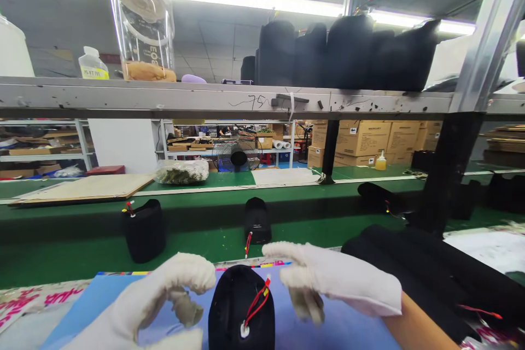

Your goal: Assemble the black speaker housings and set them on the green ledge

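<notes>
Gloved left hand (pixel 164 295) and right hand (pixel 328 279) hover open, curled either side of the black pod (pixel 240 311) on the near counter (pixel 61 262), not touching. Pod looks light, fabric-soft; grip its flanks (avoid the red wire (pixel 257 301)).

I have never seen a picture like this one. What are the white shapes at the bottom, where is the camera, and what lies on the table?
The camera sits on a person's head and looks forward and down, so the picture shows that person's own two hands. The left hand and the right hand both wear white gloves. They hover on either side of a black fabric-covered cylinder with a red wire; neither hand has closed its grip on it. It stands on a blue mat. Behind runs a green conveyor belt carrying two similar black cylinders. A shelf above holds a clear jug.
</notes>
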A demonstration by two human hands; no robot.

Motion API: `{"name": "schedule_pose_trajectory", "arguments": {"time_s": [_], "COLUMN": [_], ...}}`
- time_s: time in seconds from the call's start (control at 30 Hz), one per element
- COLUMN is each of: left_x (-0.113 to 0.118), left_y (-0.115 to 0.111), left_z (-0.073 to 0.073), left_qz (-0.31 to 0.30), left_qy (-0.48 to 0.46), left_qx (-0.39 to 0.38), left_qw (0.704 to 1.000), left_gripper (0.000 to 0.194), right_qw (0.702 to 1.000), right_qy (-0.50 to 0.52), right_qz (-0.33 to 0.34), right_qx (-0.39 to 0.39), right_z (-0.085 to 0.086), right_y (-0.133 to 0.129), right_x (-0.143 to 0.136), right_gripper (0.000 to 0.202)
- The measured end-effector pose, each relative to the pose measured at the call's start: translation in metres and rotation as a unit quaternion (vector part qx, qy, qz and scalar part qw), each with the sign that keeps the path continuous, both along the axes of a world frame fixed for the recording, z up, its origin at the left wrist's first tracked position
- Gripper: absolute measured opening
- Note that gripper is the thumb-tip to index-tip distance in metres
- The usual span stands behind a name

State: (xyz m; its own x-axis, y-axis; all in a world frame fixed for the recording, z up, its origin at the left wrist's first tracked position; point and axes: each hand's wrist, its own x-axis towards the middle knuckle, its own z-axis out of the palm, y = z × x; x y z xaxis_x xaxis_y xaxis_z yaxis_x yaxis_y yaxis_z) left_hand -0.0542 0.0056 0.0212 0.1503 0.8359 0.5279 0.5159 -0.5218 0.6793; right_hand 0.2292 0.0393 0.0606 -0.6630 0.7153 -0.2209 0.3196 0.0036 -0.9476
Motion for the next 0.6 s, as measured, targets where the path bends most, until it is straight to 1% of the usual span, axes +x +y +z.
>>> {"name": "schedule_pose_trajectory", "arguments": {"time_s": [0.03, 0.07, 0.1, 0.17, 0.2, 0.3, 0.37, 0.4, 0.47, 0.53, 0.6], "left_x": [-0.004, -0.006, -0.006, -0.002, 0.003, 0.019, 0.026, 0.029, 0.031, 0.034, 0.038], "left_y": [-0.004, -0.007, -0.008, -0.007, -0.004, 0.003, 0.005, 0.005, 0.003, 0.0, -0.003], "left_z": [0.002, 0.002, 0.002, -0.001, -0.003, -0.01, -0.014, -0.015, -0.015, -0.011, -0.006], "left_qz": [0.009, 0.017, 0.022, 0.026, 0.022, 0.027, 0.031, 0.031, 0.034, 0.04, 0.035], "left_qy": [-0.002, 0.002, 0.01, 0.031, 0.038, 0.022, 0.005, -0.003, -0.019, -0.029, -0.006], "left_qx": [-0.02, -0.048, -0.078, -0.126, -0.133, -0.12, -0.126, -0.129, -0.131, -0.14, -0.171], "left_qw": [1.0, 0.999, 0.997, 0.991, 0.99, 0.992, 0.992, 0.991, 0.991, 0.989, 0.985], "left_gripper": [0.032, 0.032, 0.032, 0.034, 0.036, 0.034, 0.029, 0.027, 0.029, 0.032, 0.033], "right_qw": [0.998, 0.995, 0.995, 0.998, 0.999, 0.998, 0.994, 0.992, 0.99, 0.988, 0.988], "right_qy": [-0.025, -0.031, -0.026, -0.007, 0.0, -0.012, -0.038, -0.051, -0.075, -0.09, -0.085], "right_qz": [0.042, 0.071, 0.076, 0.034, 0.009, -0.061, -0.094, -0.1, -0.091, -0.08, -0.075], "right_qx": [-0.036, -0.057, -0.064, -0.049, -0.036, 0.018, 0.049, 0.06, 0.078, 0.092, 0.101], "right_z": [0.001, 0.0, -0.002, -0.009, -0.013, -0.022, -0.024, -0.024, -0.023, -0.022, -0.021], "right_y": [-0.002, -0.005, -0.008, -0.014, -0.016, -0.022, -0.023, -0.023, -0.022, -0.022, -0.022], "right_x": [-0.002, -0.007, -0.014, -0.029, -0.035, -0.048, -0.049, -0.049, -0.048, -0.048, -0.05], "right_gripper": [0.052, 0.048, 0.042, 0.032, 0.03, 0.032, 0.031, 0.028, 0.022, 0.019, 0.018]}}
